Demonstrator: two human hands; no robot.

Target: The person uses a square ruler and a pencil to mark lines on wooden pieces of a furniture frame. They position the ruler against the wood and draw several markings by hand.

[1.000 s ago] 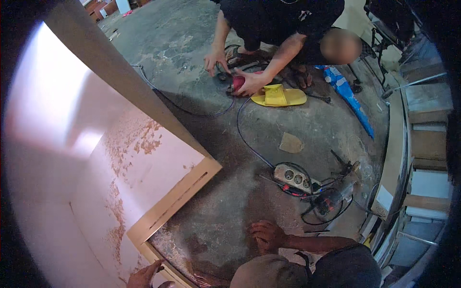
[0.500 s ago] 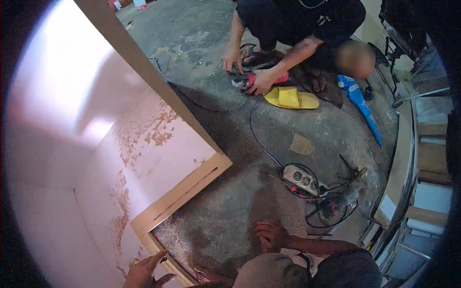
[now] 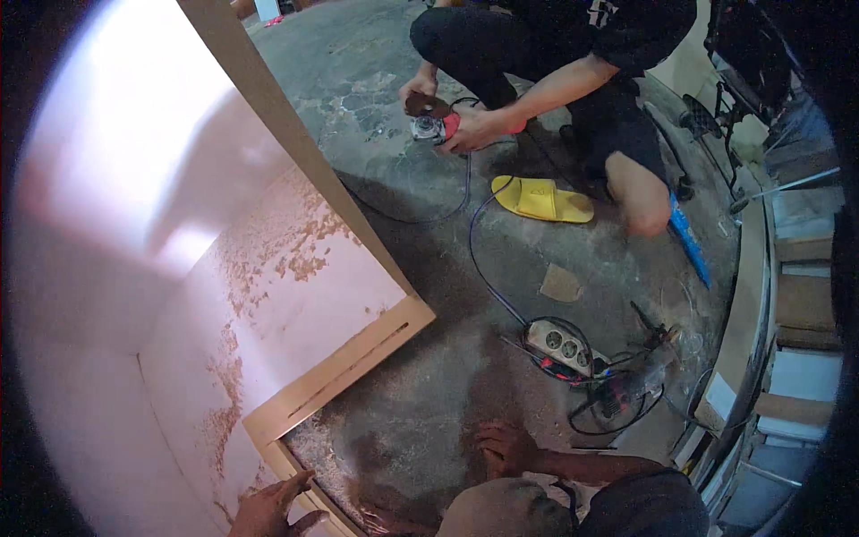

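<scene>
A white-faced cabinet-like piece [image 3: 349,295] with tan wooden edges fills the left side, sawdust scattered over its inner face. My left hand [image 3: 271,507] is at its lower wooden edge strip [image 3: 300,470], thumb and fingers apart and nothing between them. Low in the middle, my right hand [image 3: 504,449] hangs beside my bent knee [image 3: 497,508], its fingers loosely bent and slightly apart, with no object visible in it. Across the floor a crouching co-worker holds a red and silver angle grinder [image 3: 434,128] in both hands, its brown disc [image 3: 427,105] raised.
A yellow slipper [image 3: 541,200] lies near the co-worker. Closer to me are a power strip [image 3: 559,345], tangled dark cables [image 3: 586,421] and a square tan scrap [image 3: 561,283]. A long blue packet [image 3: 689,242] lies at right, beside stacked boards [image 3: 810,371].
The co-worker has lifted and turned the grinder, bringing its brown disc into sight, and has shifted posture. The view has moved slightly. My hands stay in nearly the same place.
</scene>
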